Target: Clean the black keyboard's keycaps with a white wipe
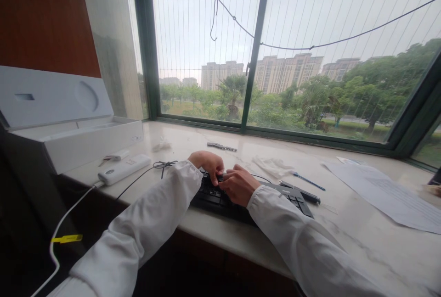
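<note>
A black keyboard [215, 197] lies along the front edge of the windowsill counter, its number pad [298, 199] showing to the right of my right sleeve. My left hand [209, 164] is over the keyboard's left part, with bent fingers pointing down at the keys. Beside it, my right hand [238, 184] rests on the keyboard with its fingers curled in. Both sets of fingertips meet closely at one spot among the keys. Whatever is between them is too small and covered to make out.
Behind the hands lies a short row of small dark pieces [222, 147]. A white power bank [124, 170] with a cable and an open white box [93, 141] stand left. To the right are a screwdriver-like black tool [305, 193], a blue stick [310, 181], plastic film [274, 167] and paper [382, 191].
</note>
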`<state>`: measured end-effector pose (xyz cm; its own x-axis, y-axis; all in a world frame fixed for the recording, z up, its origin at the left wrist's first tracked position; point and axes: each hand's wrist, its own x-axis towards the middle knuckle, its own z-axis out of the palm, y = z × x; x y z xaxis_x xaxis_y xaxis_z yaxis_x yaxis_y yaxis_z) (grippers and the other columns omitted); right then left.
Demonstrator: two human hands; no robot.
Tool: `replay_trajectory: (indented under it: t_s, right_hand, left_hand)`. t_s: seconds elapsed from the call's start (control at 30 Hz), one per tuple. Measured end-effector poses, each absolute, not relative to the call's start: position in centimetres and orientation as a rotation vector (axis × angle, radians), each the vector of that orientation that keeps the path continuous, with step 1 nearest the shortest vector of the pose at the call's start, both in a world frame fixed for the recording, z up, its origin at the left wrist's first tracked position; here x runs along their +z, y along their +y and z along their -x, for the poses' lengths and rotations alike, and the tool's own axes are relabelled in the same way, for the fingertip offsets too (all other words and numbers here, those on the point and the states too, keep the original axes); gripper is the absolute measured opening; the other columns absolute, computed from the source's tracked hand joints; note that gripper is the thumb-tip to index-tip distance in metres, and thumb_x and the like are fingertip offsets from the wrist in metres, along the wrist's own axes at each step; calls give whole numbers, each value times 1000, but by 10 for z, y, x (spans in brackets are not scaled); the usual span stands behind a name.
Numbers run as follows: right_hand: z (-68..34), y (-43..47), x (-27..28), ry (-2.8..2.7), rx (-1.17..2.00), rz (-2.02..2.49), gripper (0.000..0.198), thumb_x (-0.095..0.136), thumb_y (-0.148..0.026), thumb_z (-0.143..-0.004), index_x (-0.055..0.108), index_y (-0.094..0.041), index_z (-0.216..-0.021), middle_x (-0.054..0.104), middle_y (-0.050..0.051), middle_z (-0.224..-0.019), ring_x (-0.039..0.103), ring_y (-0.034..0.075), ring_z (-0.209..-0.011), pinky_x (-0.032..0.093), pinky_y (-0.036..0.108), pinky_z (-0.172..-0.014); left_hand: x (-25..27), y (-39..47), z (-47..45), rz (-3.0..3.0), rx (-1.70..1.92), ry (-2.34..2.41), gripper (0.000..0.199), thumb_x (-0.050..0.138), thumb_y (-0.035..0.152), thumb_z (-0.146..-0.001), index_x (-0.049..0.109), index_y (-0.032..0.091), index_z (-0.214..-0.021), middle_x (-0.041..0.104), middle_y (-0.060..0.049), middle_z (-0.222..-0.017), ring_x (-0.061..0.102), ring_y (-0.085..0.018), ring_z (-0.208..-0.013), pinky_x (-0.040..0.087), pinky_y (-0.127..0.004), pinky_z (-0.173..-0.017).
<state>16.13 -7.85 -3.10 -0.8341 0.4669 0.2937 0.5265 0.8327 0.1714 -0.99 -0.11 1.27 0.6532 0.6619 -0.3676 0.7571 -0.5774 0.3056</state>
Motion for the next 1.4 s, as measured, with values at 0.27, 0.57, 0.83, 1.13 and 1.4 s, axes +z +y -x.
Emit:
replay_trajectory:
  t_s: [0.27,0.57,0.83,1.13,1.4]
  right_hand:
    - [-194,-69,-7,-2551,-384,1048,30,44,-29,-93,72,-26,-81,70,2,-75,58,14,-74,26,32,-70]
    - [-279,-34,-3,-2096,-247,2018,27,51,-38,-86,73,-25,-95,72,7,-102,64,23,-91,40,34,-77]
    - [-280,-21,-24,-2265,-105,1972,22,58,-29,-80,72,-26,-96,70,9,-106,64,25,-97,44,34,-77]
    - [-279,-16,-26,-2295,-286,1914,29,47,-21,-85,75,-14,-89,72,18,-92,66,24,-86,44,31,-71]
    - [-271,-24,-22,-2280,-406,1824,32,44,-20,-87,74,-10,-82,71,18,-83,66,25,-80,44,33,-71]
  left_hand:
    - [15,-1,28,-2361,-70,956,38,79,41,-53,51,17,-63,45,8,-57,39,-9,-58,28,-23,-56]
    - [9,24,49,-2366,501,1837,19,70,36,-70,69,19,-79,67,-3,-82,59,-15,-76,41,-22,-64]
    - [4,29,55,-2302,508,2154,17,62,33,-78,71,24,-89,70,-5,-96,62,-20,-91,46,-26,-74]
    - [35,75,36,-2429,233,2050,31,65,45,-74,71,26,-97,70,-4,-106,60,-20,-96,44,-25,-82]
    - [25,142,9,-2522,72,1896,29,56,39,-83,72,24,-101,69,-7,-112,60,-18,-96,42,-22,-82]
